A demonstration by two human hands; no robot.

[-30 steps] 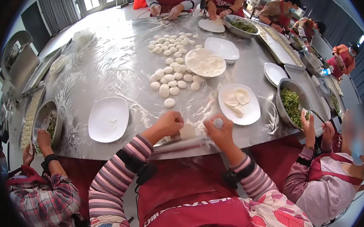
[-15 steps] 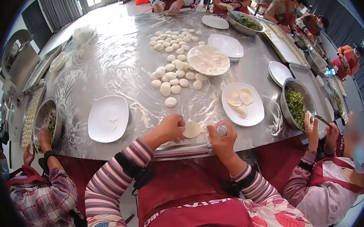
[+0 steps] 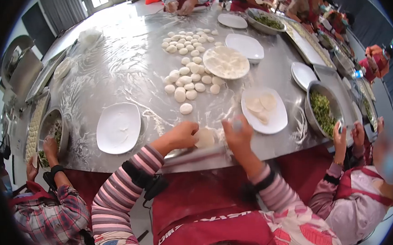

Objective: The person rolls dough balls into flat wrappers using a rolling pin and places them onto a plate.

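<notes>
My left hand [image 3: 183, 134] is closed, its fingertips pinching the left edge of a thin round dough wrapper [image 3: 205, 138] near the table's front edge. To the right of the wrapper, my right hand [image 3: 239, 132] is wrapped round what looks like a rolling pin [image 3: 237, 125]. Only the pin's pale rounded end shows above the fist, smeared by motion; the rest is hidden. A single flattened dough ball [image 3: 186, 108] lies just beyond my hands. Farther off sits a cluster of floury dough balls [image 3: 185, 80].
A white plate [image 3: 263, 122] with several wrappers stands on the right, another white plate [image 3: 118, 128] on the left. A floury plate [image 3: 226, 63] is farther back. Co-workers sit on both sides beside bowls of filling, one bowl [image 3: 322, 109] at right. More people work across the table [image 3: 85, 89].
My right hand has shifted slightly away from me and blurs with motion. My left hand stays at the wrapper's edge. The view has moved slightly.
</notes>
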